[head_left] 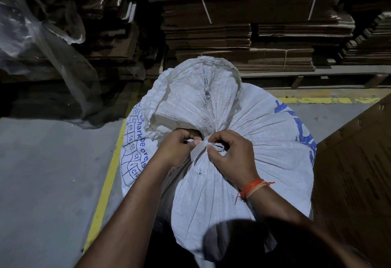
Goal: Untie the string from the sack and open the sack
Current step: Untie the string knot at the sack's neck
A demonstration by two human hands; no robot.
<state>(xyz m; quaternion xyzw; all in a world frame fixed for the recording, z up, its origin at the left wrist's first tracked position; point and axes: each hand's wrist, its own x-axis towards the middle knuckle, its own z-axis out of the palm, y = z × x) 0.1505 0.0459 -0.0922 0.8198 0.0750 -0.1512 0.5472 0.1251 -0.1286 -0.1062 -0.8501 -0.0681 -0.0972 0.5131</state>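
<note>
A full white woven sack point(264, 140) with blue print stands in front of me, its neck gathered tight and its loose top fanning out behind the tie. A flat white string point(198, 148) is knotted round that neck. My left hand point(179, 148) pinches one end of the string at the left of the knot. My right hand point(229, 152) pinches the string at the right side of the knot, fingers curled. An orange thread band sits on my right wrist. The knot itself is partly hidden by my fingers.
Stacks of flattened cardboard point(232, 24) rise behind the sack on a pallet. Crumpled clear plastic sheet point(42, 41) hangs at the left. A yellow floor line point(105, 185) runs along the grey concrete floor. A brown cardboard box point(357, 172) stands close on the right.
</note>
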